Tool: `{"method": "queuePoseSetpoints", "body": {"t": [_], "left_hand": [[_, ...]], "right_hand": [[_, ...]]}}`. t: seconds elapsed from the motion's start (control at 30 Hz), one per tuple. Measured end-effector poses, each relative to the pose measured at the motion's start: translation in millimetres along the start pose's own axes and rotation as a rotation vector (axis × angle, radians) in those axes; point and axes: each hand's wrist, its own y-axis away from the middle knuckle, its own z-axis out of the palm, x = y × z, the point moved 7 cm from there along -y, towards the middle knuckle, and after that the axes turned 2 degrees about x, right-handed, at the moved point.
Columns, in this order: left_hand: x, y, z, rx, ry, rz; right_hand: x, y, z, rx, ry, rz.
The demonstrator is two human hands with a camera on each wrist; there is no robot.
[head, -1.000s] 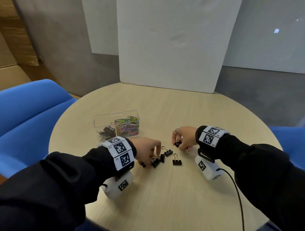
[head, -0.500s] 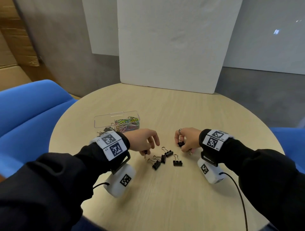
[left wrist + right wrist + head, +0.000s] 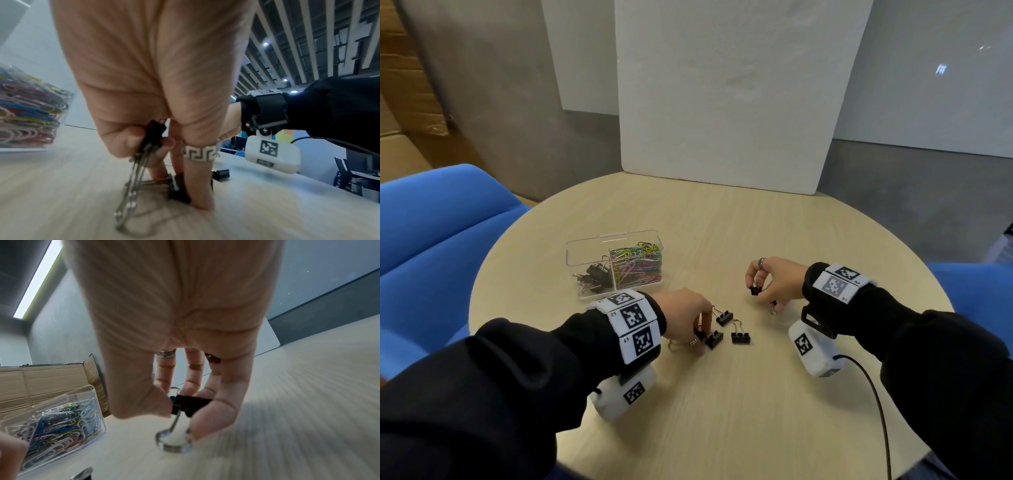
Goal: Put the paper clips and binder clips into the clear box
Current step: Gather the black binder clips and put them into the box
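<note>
The clear box [image 3: 616, 240] stands left of centre on the table; its left half holds black binder clips [image 3: 594, 275], its right half coloured paper clips [image 3: 637, 269]. My left hand [image 3: 702, 337] is down among the loose clips. In the left wrist view the left hand [image 3: 156, 144] pinches a black binder clip [image 3: 153, 138] with hanging wire handles, while its ringed finger [image 3: 197, 178] presses a second clip [image 3: 714, 339] on the table. Two more clips [image 3: 724, 317] [image 3: 740, 337] lie beside it. My right hand [image 3: 756, 291] [image 3: 180, 410] pinches one binder clip [image 3: 191, 404] just above the table.
The round wooden table [image 3: 722, 411] has a white board [image 3: 722, 102] standing at its far edge. Blue chairs [image 3: 431, 240] flank it on both sides. A black cable [image 3: 876, 404] trails from the right wrist camera. The paper clip compartment [image 3: 57, 421] lies left of the right hand.
The left hand lifted with a clip half a second ago and has come back down onto the loose clips. The right hand stays in place, its clip raised slightly.
</note>
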Motion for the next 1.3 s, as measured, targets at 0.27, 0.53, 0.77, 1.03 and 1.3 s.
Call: {"method": "queuePoseSetpoints", "body": {"t": [0.27, 0.53, 0.77, 1.03, 1.3], "left_hand": [[-7, 5, -3, -0.005, 0.094, -0.021], [-28, 23, -42, 0.192, 0.854, 0.026], [-34, 27, -56, 0.329, 1.332, 0.065], [-60, 19, -41, 0.344, 1.716, -0.132], [-83, 18, -27, 0.245, 2.139, -0.24]], "right_hand": [[2, 8, -1, 0.012, -0.04, 0.01], [-21, 20, -22, 0.084, -0.21, -0.08], [-37, 25, -30, 0.123, -0.313, -0.141], [-48, 21, -21, 0.107, -0.312, -0.163], [-117, 24, -33, 0.136, -0.405, -0.355]]}}
